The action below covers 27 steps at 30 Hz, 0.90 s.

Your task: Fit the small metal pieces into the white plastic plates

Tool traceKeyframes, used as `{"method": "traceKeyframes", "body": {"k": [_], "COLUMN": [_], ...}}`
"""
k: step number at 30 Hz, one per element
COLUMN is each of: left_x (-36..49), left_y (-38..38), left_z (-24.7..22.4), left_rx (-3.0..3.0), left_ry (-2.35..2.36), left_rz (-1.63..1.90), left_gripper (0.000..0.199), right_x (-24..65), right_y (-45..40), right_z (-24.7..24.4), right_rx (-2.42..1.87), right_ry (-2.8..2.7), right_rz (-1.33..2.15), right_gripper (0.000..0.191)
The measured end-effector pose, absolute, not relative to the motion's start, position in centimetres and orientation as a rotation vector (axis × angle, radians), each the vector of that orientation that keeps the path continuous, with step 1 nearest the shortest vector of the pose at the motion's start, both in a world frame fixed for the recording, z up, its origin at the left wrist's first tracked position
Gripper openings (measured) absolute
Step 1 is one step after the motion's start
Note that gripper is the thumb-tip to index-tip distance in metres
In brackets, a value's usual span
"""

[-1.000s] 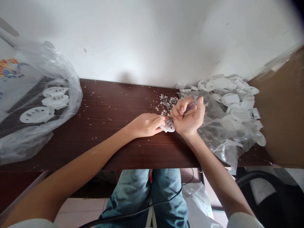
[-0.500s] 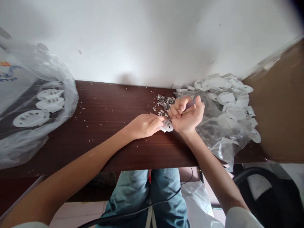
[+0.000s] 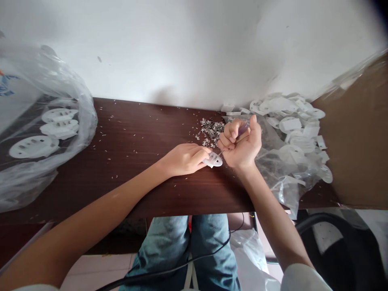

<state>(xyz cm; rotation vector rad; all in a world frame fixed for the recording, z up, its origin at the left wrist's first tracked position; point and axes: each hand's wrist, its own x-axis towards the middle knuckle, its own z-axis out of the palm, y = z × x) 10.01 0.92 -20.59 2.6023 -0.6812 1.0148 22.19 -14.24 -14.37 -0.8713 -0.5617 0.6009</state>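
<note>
From the head view, the left hand point(image 3: 183, 160) pinches a white plastic disc point(image 3: 213, 160) over the table point(image 3: 127, 194); it looks thin, light and stiff, best held by its rim. The right hand point(image 3: 242, 143) curls closed around a purple-handled pick point(image 3: 243, 129), its tip point(image 3: 221, 152) just beside the disc.

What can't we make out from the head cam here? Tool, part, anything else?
- Tool: head view; the right hand wraps most of it, and the thin tip is too small to identify.
- White plastic piece: head view; the left hand covers part of it.
- Scrap pile: head view; individual bits are too small to tell.
- Printed sheet: head view; cut off by the left edge, behind plastic.
- Cardboard flap: head view; cut off by the right edge.
</note>
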Motion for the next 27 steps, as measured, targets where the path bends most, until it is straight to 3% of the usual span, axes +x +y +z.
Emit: {"method": "traceKeyframes", "body": {"k": [27], "left_x": [9.87], "left_y": [1.35], "left_z": [-21.17], "left_rx": [2.577], "left_ry": [-0.613], "left_rz": [0.995], "left_gripper": [0.004], "right_x": [21.38], "right_y": [-14.00], "right_z": [-14.79], "right_rx": [-1.006], "right_ry": [-0.553], "right_rz": [0.504], "right_gripper": [0.068]}}
